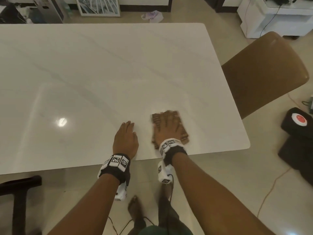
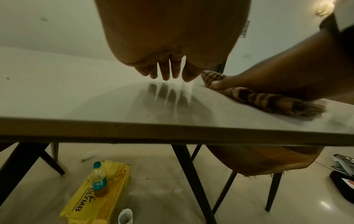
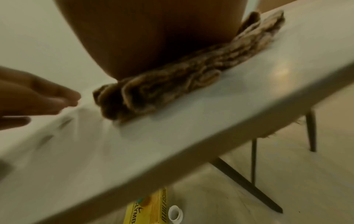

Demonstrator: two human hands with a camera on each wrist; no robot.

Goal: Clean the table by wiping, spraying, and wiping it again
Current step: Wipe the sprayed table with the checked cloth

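The white marble table (image 1: 84,68) fills the head view. A brown checked cloth (image 1: 156,118) lies folded near its front right corner. My right hand (image 1: 166,127) lies flat on top of it with the fingers spread and pressing down. In the right wrist view the cloth (image 3: 162,87) bunches under the heel of my palm. My left hand (image 1: 127,133) rests flat on the bare tabletop just left of the cloth, fingers straight and together. The left wrist view shows those fingers (image 2: 168,71) touching the glossy surface, with the cloth (image 2: 258,98) to their right. No spray bottle is in view.
A brown chair (image 1: 262,73) stands at the table's right end. A black device with a red button (image 1: 299,118) sits on the floor to the right. Under the table are a yellow box (image 2: 114,189), a bottle (image 2: 98,180) standing on it, a small cup (image 2: 125,216) and black table legs (image 2: 191,174).
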